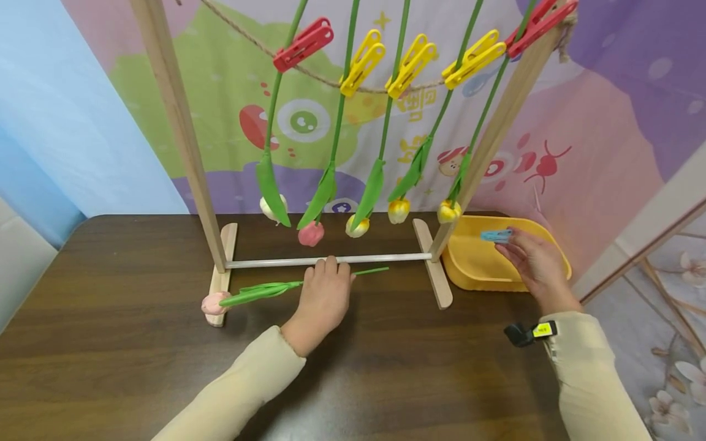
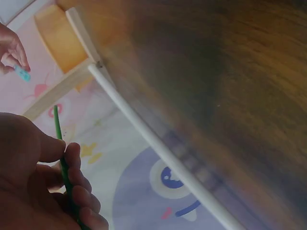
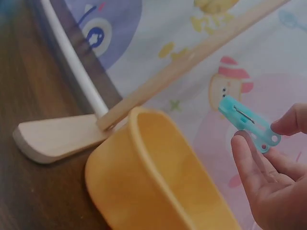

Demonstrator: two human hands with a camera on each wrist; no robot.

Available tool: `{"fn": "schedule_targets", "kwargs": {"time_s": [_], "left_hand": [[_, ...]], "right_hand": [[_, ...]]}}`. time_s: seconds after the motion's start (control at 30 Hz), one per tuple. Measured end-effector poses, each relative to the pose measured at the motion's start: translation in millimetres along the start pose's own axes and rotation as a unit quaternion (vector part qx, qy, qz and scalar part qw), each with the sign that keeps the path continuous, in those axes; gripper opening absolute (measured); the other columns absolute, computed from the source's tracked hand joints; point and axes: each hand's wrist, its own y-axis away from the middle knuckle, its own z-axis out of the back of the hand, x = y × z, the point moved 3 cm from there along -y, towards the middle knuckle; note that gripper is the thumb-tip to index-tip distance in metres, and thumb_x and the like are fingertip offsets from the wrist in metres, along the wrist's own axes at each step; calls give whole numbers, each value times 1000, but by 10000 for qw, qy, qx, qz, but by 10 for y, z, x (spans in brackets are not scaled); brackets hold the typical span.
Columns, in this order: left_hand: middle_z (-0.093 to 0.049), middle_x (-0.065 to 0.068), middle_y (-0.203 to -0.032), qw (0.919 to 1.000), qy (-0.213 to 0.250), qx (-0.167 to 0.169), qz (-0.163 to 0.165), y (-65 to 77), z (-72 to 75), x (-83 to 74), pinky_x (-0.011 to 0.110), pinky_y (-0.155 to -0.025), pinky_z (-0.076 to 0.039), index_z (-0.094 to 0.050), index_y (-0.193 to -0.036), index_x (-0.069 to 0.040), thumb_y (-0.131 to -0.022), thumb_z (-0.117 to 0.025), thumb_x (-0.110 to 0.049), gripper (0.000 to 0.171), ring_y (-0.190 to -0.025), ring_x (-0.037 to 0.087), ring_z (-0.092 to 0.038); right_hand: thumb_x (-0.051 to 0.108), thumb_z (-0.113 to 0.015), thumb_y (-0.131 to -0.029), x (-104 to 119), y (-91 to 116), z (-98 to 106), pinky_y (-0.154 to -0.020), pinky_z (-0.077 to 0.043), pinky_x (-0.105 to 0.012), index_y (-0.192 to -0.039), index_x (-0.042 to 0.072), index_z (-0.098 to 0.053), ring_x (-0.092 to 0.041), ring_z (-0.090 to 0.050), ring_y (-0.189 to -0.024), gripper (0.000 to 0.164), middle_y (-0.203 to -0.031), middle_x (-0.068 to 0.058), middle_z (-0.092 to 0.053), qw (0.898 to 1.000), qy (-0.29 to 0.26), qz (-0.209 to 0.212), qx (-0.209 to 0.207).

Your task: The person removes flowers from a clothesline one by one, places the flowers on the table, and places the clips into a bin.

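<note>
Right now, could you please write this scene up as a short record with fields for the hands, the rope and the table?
Left hand: holds a pink tulip by its stem
Right hand: pinches a blue clothespin
Rope: five tulips, heads down, clipped by two red clothespins and three yellow clothespins
Table: brown, bearing a wooden frame and a yellow basin

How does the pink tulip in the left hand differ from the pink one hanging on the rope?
The held tulip has a paler pink bloom; the hanging tulip has a deeper pink one. The held tulip lies crosswise in the left hand, while the hanging tulip dangles bloom-down from a yellow clothespin. Both have green stems and leaves.
</note>
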Motion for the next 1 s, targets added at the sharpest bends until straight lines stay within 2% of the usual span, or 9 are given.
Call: {"fn": "schedule_targets", "kwargs": {"time_s": [0.17,0.33,0.57,0.7,0.87,1.0], "left_hand": [[-53,11,-81,9999,24,96,-15,-31,-79,4,37,-61,-38,-57,-82,-4,-93,-56,-25,24,-76,28,-51],[-54,12,-82,9998,85,158,-24,-51,-136,7,38,-62,-40,-58,-83,-4,-93,-57,-26,25,-77,29,-53],[-56,13,-86,9984,162,549,43,-54,-245,15,40,-65,-43,-60,-87,-3,-94,-54,-26,24,-82,30,-55],[-57,13,-86,9966,271,775,49,-48,-280,17,41,-65,-44,-60,-88,-3,-94,-54,-25,24,-83,30,-56],[-56,14,-88,9936,334,1075,83,-42,-297,18,41,-67,-44,-61,-90,-3,-95,-53,-26,25,-84,31,-54],[-56,14,-90,9920,331,1212,112,-41,-318,17,42,-69,-43,-61,-92,-3,-95,-53,-27,25,-86,30,-54]], "right_hand": [[-4,-54,-90,-65,-46,19,-71,-56,-28,-87,5,-70,-17,-71,-77,19,-88,-3,-70,9987,236,-326,-323],[-7,-53,-89,-135,-118,18,-70,-56,-27,-82,6,-70,-16,-70,-72,23,-81,-5,-71,9973,445,-415,-414],[-7,-52,-89,-247,-186,68,-70,-56,-25,-78,8,-70,-13,-69,-70,25,-78,-4,-70,9952,667,-526,-482],[-5,-54,-89,-289,-200,95,-70,-56,-24,-80,9,-67,-11,-69,-70,21,-79,-1,-69,9925,891,-626,-549],[-2,-56,-89,-310,-226,94,-72,-55,-23,-90,6,-61,-10,-69,-72,10,-79,0,-69,9881,1242,-696,-588],[-3,-55,-89,-319,-256,83,-72,-55,-23,-91,5,-59,-9,-69,-73,9,-78,0,-69,9859,1405,-744,-517]]}}
